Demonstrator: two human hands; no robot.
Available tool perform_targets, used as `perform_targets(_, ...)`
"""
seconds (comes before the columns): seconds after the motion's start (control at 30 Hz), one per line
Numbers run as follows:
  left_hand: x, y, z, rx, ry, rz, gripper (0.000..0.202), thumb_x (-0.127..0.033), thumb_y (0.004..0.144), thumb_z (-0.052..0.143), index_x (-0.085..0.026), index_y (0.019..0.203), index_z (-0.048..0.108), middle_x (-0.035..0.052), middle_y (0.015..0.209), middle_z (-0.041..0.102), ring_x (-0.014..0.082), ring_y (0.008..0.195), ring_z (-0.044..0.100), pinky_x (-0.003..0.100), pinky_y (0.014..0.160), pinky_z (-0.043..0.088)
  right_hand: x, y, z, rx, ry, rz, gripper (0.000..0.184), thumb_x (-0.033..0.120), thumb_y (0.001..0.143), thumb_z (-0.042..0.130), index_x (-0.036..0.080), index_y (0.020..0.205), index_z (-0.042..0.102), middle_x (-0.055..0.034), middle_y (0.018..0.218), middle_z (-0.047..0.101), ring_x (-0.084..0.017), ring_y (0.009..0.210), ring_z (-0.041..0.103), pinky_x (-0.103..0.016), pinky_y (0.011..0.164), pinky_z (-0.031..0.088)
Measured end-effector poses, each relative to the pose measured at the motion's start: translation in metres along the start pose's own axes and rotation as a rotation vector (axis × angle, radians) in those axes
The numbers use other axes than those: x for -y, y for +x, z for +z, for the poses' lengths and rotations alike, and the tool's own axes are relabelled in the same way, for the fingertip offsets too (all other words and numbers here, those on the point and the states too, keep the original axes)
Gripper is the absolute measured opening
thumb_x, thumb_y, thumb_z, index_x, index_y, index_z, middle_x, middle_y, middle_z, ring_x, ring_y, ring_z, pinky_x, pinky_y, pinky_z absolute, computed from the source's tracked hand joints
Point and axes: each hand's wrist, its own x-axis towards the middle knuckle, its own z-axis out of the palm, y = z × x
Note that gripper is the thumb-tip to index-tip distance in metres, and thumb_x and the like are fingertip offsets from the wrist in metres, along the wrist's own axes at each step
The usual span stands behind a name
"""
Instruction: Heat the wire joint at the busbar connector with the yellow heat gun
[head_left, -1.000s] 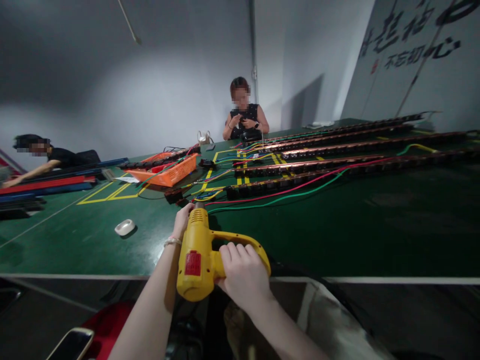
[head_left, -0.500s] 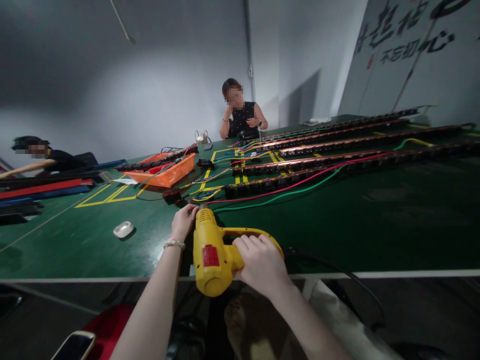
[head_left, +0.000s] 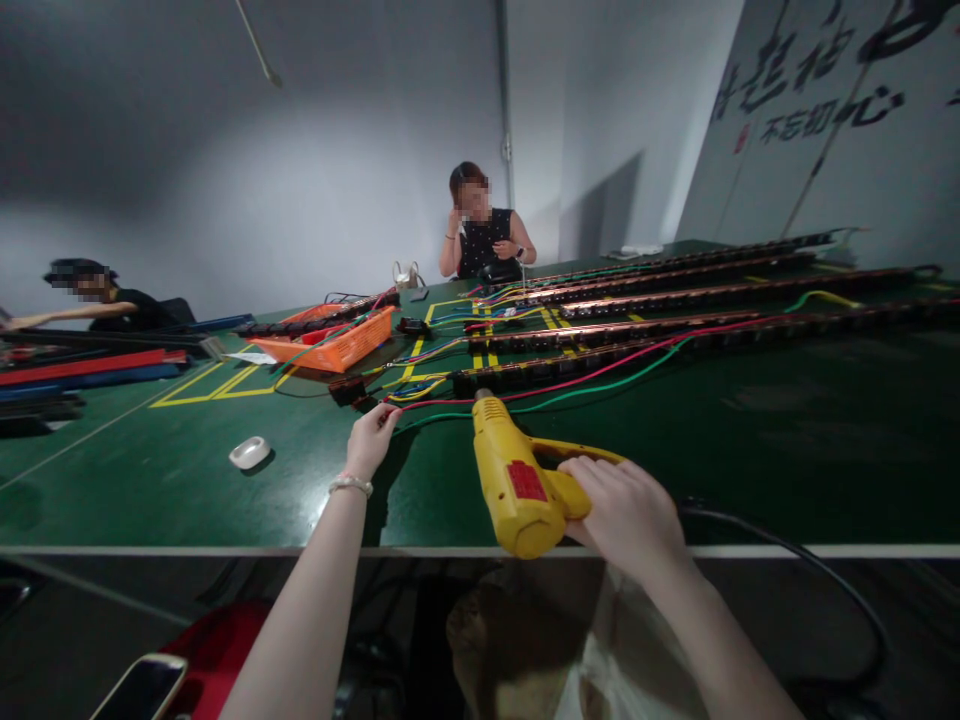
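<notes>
My right hand (head_left: 626,510) is wrapped round the handle of a yellow heat gun (head_left: 510,475), whose metal nozzle points away from me toward the wires. At the left end of a red wire (head_left: 585,378) and a green wire (head_left: 600,400), my left hand (head_left: 371,440) is pinched closed on wire ends; its fingertips partly hide them. Just beyond that hand lies a small dark block with copper-coloured parts (head_left: 349,388). The nearest long black strip (head_left: 525,374) runs off to the right, with yellow and blue wires (head_left: 420,388) at its left end.
Several more long strips (head_left: 675,298) lie across the green table (head_left: 300,510). An orange basket (head_left: 330,352) stands beyond my left hand, and a white earbud-like case (head_left: 250,453) lies at left. A black cord (head_left: 795,545) trails from the heat gun. Two people sit across the table.
The heat gun has swung right in my right hand, away from my left hand. My left hand stays at the wire ends, still closed.
</notes>
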Motion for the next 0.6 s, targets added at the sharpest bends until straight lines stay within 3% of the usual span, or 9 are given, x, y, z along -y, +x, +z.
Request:
perform_targets(0.3, -0.004, -0.001, -0.001, -0.037, -0.013, 0.006, 0.035, -0.05, 0.082, 0.046, -0.021, 0.083, 0.065, -0.0001, 0.065, 0.06, 0.0131, 0.059, 0.051, 0.023, 0.057, 0.035, -0.034, -0.024, -0.014, -0.1, -0.186, -0.028, 0.021, 0.027, 0.075, 0.059, 0.016, 0.092, 0.057, -0.005, 0.088, 0.069, -0.019, 0.078, 0.064, -0.031, 0.074, 0.036)
perform_targets(0.47, -0.005, 0.001, 0.001, -0.051, -0.036, 0.004, 0.033, -0.05, 0.083, 0.046, -0.021, 0.083, 0.064, 0.0, 0.066, 0.061, 0.0139, 0.062, 0.053, 0.023, 0.06, 0.037, -0.03, -0.025, -0.011, -0.085, -0.193, -0.003, 0.023, 0.025, 0.073, 0.06, 0.017, 0.094, 0.056, -0.0043, 0.086, 0.068, -0.02, 0.077, 0.063, -0.032, 0.074, 0.037)
perform_targets(0.6, -0.007, 0.001, 0.001, -0.05, -0.069, -0.001, 0.033, -0.049, 0.084, 0.044, -0.021, 0.081, 0.061, -0.0007, 0.064, 0.059, 0.0139, 0.062, 0.052, 0.023, 0.061, 0.038, -0.01, -0.022, -0.008, -0.038, -0.18, 0.042, 0.028, 0.021, 0.072, 0.06, 0.016, 0.099, 0.056, -0.005, 0.088, 0.066, -0.021, 0.08, 0.06, -0.033, 0.073, 0.036)
